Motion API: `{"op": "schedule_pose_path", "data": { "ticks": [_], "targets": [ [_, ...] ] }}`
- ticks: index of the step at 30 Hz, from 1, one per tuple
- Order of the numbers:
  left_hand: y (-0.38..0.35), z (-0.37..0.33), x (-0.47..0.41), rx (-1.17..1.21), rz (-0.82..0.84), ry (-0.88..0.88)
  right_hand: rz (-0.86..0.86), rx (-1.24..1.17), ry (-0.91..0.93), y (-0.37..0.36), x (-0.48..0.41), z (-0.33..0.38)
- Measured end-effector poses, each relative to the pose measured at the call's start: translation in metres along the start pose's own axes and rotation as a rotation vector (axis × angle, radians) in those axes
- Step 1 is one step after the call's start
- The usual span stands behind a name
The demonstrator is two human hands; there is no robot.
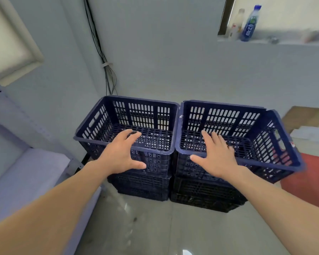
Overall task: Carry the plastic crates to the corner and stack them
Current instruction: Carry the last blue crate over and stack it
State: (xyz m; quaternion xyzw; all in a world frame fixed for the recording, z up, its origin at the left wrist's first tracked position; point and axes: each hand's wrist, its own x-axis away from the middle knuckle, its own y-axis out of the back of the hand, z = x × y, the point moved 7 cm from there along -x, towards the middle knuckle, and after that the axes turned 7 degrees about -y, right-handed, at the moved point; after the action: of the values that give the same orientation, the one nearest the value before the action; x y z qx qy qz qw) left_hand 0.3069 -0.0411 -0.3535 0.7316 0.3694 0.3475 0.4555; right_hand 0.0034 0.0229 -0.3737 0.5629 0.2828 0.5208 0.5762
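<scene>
Two stacks of dark blue slatted plastic crates stand side by side in the room's corner. The left stack's top crate (145,111) is empty, and so is the right stack's top crate (228,116). Darker crates (144,186) lie beneath them on the floor. My left hand (122,155) hovers with fingers spread over the near rim of the left top crate. My right hand (215,159) is spread over the near rim of the right top crate. Neither hand grips anything; whether they touch the rims is unclear.
Cables (107,70) run down the wall corner behind the crates. A grey shelf unit (17,162) stands at left. A ledge at upper right holds a blue bottle (250,23). Cardboard (306,118) and a red mat (309,179) lie at right. Glossy floor (155,227) spreads in front.
</scene>
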Motion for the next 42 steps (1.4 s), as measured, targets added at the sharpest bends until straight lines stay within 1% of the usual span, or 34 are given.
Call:
{"op": "schedule_pose_path", "data": {
  "ticks": [5,8,11,14,18,22,26,28,34,37,42],
  "targets": [
    [-0.039,0.021,-0.044,-0.101,0.08,-0.08,0.107,0.113,-0.138,-0.045,-0.02,-0.013],
    [-0.064,0.03,-0.066,-0.155,0.126,-0.115,0.167,0.143,-0.191,-0.071,-0.034,-0.016],
    [-0.088,0.046,-0.084,-0.24,0.177,-0.095,0.117,0.137,-0.234,-0.082,-0.048,-0.014],
    [-0.112,0.066,-0.095,-0.283,0.223,-0.059,0.053,0.149,-0.316,-0.091,-0.055,-0.008],
    [-0.123,0.068,-0.107,-0.328,0.123,-0.03,-0.02,0.044,-0.38,-0.102,-0.059,0.0],
    [-0.127,0.067,-0.116,-0.278,0.021,0.036,-0.103,0.004,-0.343,-0.106,-0.061,0.005],
    [-0.13,0.072,-0.121,-0.213,-0.055,0.04,-0.141,0.0,-0.29,-0.106,-0.063,0.007],
    [-0.129,0.071,-0.121,-0.197,-0.079,0.033,-0.137,-0.022,-0.299,-0.105,-0.062,0.008],
    [-0.128,0.069,-0.12,-0.174,-0.103,0.02,-0.165,-0.056,-0.287,-0.106,-0.061,0.008],
    [-0.13,0.068,-0.119,-0.196,-0.068,0.009,-0.183,-0.005,-0.275,-0.107,-0.063,0.009],
    [-0.133,0.066,-0.118,-0.274,0.006,-0.016,-0.135,-0.002,-0.329,-0.102,-0.055,0.014]
  ]
}}
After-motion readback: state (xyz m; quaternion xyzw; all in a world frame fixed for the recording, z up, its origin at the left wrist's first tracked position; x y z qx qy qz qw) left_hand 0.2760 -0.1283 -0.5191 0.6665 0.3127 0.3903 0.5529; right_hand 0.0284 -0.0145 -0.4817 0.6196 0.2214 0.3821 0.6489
